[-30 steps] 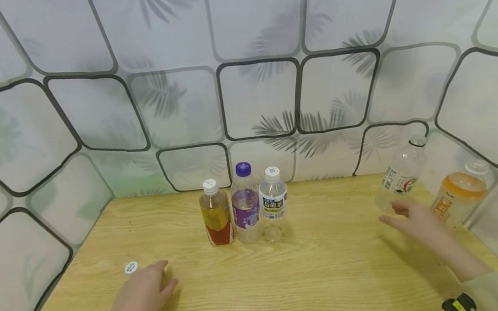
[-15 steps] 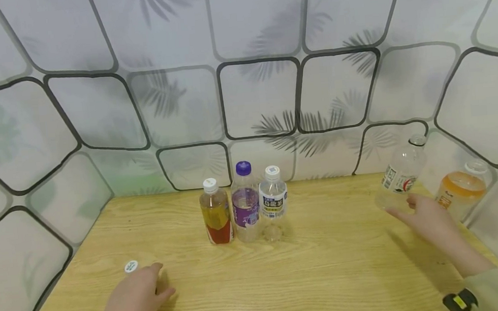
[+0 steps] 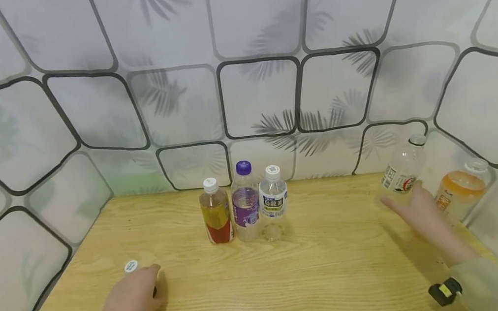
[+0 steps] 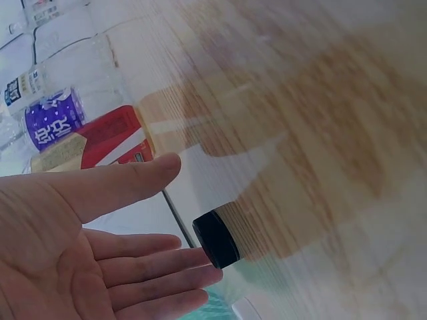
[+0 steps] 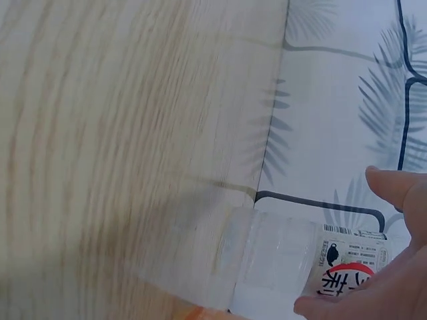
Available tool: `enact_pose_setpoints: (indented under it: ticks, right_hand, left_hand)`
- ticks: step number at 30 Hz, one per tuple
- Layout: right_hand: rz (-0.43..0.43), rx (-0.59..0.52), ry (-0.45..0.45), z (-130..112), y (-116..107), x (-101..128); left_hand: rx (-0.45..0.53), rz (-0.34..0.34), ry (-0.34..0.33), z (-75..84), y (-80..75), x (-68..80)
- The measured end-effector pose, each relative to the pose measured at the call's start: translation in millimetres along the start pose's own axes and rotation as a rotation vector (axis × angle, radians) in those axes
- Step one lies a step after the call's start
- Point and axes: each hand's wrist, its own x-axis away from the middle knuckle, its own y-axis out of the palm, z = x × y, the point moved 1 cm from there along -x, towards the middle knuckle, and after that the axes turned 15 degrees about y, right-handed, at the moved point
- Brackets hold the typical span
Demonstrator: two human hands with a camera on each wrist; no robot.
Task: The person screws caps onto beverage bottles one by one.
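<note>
Two hands, seemingly open, over wooden table (image 3: 330, 267) beneath leaf-patterned tiled walls (image 3: 261, 95).

The small clear bottle (image 3: 273, 195) in the middle row wears a dark label with three large white Chinese characters, too small to read surely. The purple-labelled bottle (image 4: 50, 122) shows white Chinese characters in the left wrist view, blurred. The clear bottle (image 5: 320, 267) at the right hand carries a barcode, fine print and one white character on red
</note>
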Motion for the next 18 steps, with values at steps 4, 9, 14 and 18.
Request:
enact_pose_setpoints:
  ticks: [4,9,14,18]
  right_hand:
    - [-0.018,-0.102,0.073,-5,2,-6]
    - [-0.002,-0.179,0.167,-9,3,-17]
    - [0.025,-0.217,0.197,-11,5,-27]
    - [0.025,-0.263,0.233,-13,4,-29]
  left_hand:
    - [-0.019,-0.001,0.002,-2.4,1.2,0.8]
    - [-0.038,-0.016,0.000,-3.3,1.8,2.5]
    - [-0.042,-0.025,-0.012,-2.8,2.0,5.3]
    - [-0.041,-0.015,-0.021,-2.6,1.8,6.3]
